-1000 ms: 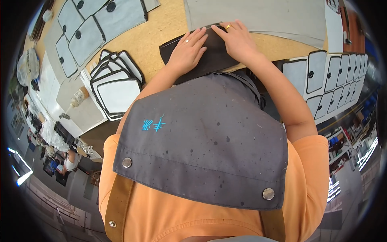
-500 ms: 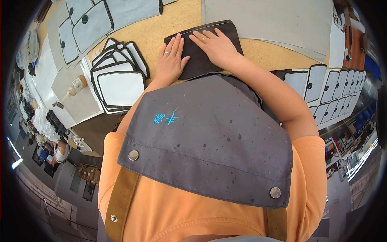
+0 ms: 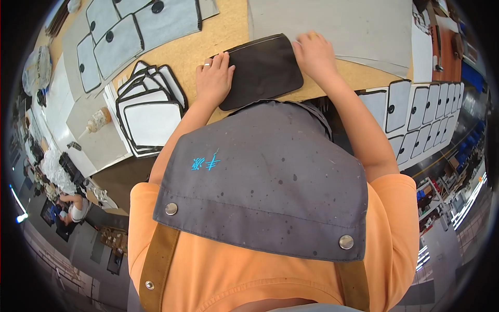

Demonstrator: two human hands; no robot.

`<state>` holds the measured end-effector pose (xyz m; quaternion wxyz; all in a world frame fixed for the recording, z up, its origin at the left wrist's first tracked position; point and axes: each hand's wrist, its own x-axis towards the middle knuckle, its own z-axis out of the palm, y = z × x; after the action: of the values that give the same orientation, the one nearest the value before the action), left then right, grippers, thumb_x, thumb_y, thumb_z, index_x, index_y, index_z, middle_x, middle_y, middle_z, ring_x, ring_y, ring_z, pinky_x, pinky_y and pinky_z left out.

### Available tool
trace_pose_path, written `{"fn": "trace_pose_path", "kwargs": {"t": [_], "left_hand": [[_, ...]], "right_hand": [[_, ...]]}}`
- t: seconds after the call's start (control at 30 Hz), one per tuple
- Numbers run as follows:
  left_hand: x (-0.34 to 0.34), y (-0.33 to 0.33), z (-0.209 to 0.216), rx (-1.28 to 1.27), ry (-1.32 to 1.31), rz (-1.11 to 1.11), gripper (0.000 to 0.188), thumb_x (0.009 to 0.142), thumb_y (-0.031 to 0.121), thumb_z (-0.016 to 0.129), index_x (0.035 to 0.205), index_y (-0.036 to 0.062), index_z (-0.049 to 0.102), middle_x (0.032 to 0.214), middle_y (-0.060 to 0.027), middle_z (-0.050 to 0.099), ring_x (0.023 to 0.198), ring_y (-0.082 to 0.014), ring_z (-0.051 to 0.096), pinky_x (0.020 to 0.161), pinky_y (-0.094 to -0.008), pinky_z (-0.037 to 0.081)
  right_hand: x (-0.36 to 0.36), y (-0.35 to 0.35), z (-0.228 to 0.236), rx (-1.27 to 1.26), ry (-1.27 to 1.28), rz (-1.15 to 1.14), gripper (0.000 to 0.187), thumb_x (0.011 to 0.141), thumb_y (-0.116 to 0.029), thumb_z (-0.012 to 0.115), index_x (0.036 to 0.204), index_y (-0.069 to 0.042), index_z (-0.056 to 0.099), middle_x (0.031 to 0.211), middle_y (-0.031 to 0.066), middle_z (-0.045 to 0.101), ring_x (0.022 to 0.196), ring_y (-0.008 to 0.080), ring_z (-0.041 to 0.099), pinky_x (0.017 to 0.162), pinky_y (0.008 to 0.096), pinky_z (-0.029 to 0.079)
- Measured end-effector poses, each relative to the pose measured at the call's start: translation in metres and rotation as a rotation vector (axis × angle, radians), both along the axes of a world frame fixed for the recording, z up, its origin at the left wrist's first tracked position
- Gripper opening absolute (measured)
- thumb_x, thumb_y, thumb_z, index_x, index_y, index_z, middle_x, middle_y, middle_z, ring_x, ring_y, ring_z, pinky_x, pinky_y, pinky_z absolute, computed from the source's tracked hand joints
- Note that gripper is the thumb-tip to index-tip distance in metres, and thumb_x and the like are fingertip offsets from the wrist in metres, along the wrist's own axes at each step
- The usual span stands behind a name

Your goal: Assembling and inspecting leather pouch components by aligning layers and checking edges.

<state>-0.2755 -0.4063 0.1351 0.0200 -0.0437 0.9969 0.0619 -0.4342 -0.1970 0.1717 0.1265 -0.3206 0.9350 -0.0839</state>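
Observation:
A black, flat piece of fabric or leather (image 3: 267, 70) with rounded corners lies at a slant on the tan table in front of me. A thin pale line runs along its far edge. My left hand (image 3: 214, 80), a ring on one finger, is closed at its left edge, fingers bent over the top and thumb close by. At the far right corner, my right hand (image 3: 316, 54) has its fingers curled in against the edge; the fingertips are partly hidden.
Left of the black piece stands a pile of white panels with black borders (image 3: 152, 124). More pale panels with black round spots (image 3: 118, 42) overlap at the far left; others (image 3: 399, 106) line the right. A large grey sheet (image 3: 332, 26) covers the back; a bottle (image 3: 99, 120) lies left.
My right hand has lifted off the black piece's middle and moved right to its far corner. My left hand has shifted slightly left, its fingers now bent instead of flat.

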Motion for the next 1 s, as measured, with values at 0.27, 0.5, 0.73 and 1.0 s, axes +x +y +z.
{"fn": "trace_pose_path", "kwargs": {"t": [0.27,0.5,0.73,1.0], "left_hand": [[-0.029,0.012,0.028,0.132,-0.140,0.033,0.035,0.083,0.031,0.058,0.105,0.0035,0.056,0.103,-0.0115,0.055,0.095,-0.0279,0.053,0.080,-0.0391,0.040],[-0.037,0.059,0.085,0.450,0.074,-0.326,0.040,0.071,0.019,0.067,0.104,0.0032,0.052,0.097,-0.0103,0.053,0.088,-0.0267,0.053,0.074,-0.0361,0.039],[-0.041,0.031,0.141,0.815,0.237,0.106,0.023,0.079,-0.005,0.052,0.100,0.0024,0.057,0.086,-0.0119,0.060,0.079,-0.0235,0.058,0.072,-0.0303,0.044],[-0.040,0.000,0.169,1.538,0.240,0.178,0.019,0.087,0.000,0.051,0.106,0.0010,0.052,0.098,-0.0033,0.058,0.093,-0.0114,0.054,0.084,-0.0248,0.041]], "right_hand": [[0.063,0.045,-0.014,-0.418,-1.263,-0.831,0.040,0.087,-0.037,0.057,0.066,-0.002,0.059,0.060,0.0042,0.057,0.049,0.0083,0.046,0.048,0.0214,0.037],[0.053,0.011,0.039,-0.625,-1.402,-0.706,0.036,0.087,-0.034,0.056,0.070,-0.003,0.061,0.058,-0.0010,0.053,0.049,0.0051,0.042,0.047,0.0210,0.034],[0.012,0.022,0.085,-0.973,-0.676,-0.232,0.018,0.088,-0.020,0.056,0.091,-0.003,0.061,0.081,-0.0001,0.059,0.074,0.0087,0.052,0.067,0.0227,0.043],[-0.020,0.018,0.119,-1.083,-0.631,-0.006,0.020,0.086,-0.006,0.055,0.104,-0.001,0.060,0.101,0.0042,0.061,0.095,0.0120,0.055,0.085,0.0265,0.042]]}}
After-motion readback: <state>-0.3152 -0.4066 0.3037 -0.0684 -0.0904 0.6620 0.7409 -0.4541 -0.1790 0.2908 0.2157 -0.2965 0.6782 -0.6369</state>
